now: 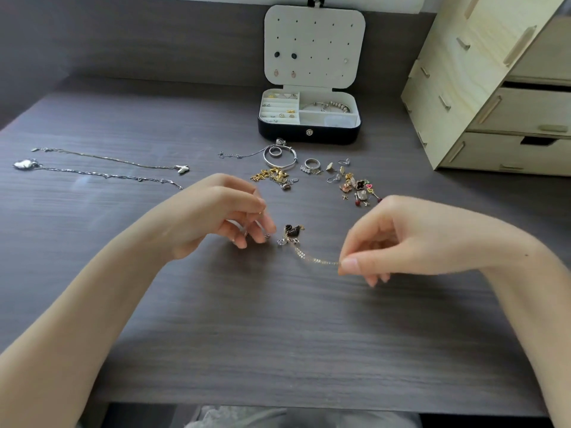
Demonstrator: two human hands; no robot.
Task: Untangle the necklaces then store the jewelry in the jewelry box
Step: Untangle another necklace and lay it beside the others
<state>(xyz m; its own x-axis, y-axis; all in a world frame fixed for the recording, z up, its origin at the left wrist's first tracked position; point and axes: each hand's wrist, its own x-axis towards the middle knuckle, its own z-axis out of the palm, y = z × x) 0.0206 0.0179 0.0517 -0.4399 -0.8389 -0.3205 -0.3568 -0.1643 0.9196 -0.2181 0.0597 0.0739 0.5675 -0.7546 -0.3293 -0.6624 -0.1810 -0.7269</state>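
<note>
**Figure: Working a knot loose between two hands, head view**

At the left of the frame, two silver necklaces lie drawn out straight and apart from each other (judged already freed). The left hand, centre left, has its fingers curled, their tips low and just beside the knot. Whether they pinch a strand cannot be told, as that area is blurred. At the centre, the knot rests on the table, with a black swan pendant caught among small silver pieces. From it a gold chain runs right to the right hand, whose thumb and forefinger are pressed together on the chain's end.

To do this step well, the right hand should keep the chain only lightly taut. A hard pull would probably tighten the knot. The left fingers should pin or tease the pendant cluster so that loops open one at a time.

The surface is a dark grey wood-grain desk. Above the hands lies unsorted jewellery: a silver bangle, a gold tangle, a ring and mixed earrings. The jewelry box stands open at upper centre, partly filled, with its lid against the back panel. A pale wooden drawer unit fills the upper right.
</note>
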